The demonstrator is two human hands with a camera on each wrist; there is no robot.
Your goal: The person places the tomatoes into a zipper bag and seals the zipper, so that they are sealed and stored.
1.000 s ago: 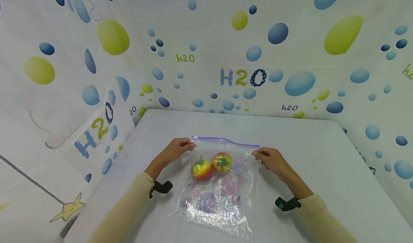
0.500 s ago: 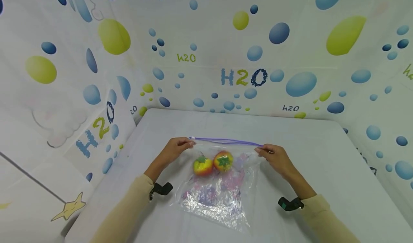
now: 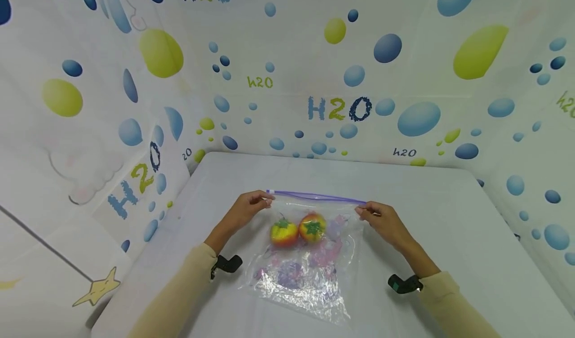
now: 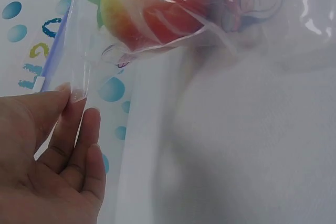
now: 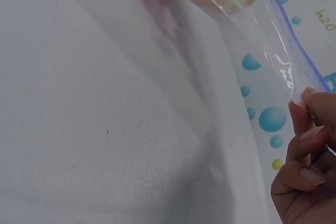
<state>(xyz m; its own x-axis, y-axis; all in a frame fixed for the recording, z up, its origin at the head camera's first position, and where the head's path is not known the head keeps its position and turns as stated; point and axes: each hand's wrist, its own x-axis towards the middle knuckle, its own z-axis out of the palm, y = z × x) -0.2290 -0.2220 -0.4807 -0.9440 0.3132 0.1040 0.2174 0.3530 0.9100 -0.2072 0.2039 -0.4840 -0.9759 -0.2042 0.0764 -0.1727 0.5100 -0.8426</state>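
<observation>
A clear zip bag (image 3: 310, 298) with pink and purple print lies stretched out between both hands, its purple zip strip at the far end. Two red-and-yellow fruits with green leafy tops, the left fruit (image 3: 284, 233) and the right fruit (image 3: 312, 227), show through the plastic. My left hand (image 3: 246, 209) pinches the bag's top left corner between thumb and index finger, close to the white slider (image 4: 39, 84). At the top right corner, my right hand (image 3: 382, 220) pinches the plastic just below the strip. In the right wrist view its other fingers are curled.
The white table (image 3: 418, 203) extends around the bag on all sides. Behind it rises a white wall covering (image 3: 287, 43) printed with blue and green drops and lettering. A small black camera is strapped to each wrist.
The bag's top edge has been pulled wider and the strip drawn straighter as my right hand shifted slightly right. Both hands keep their pinch; the last half second shows little movement.
</observation>
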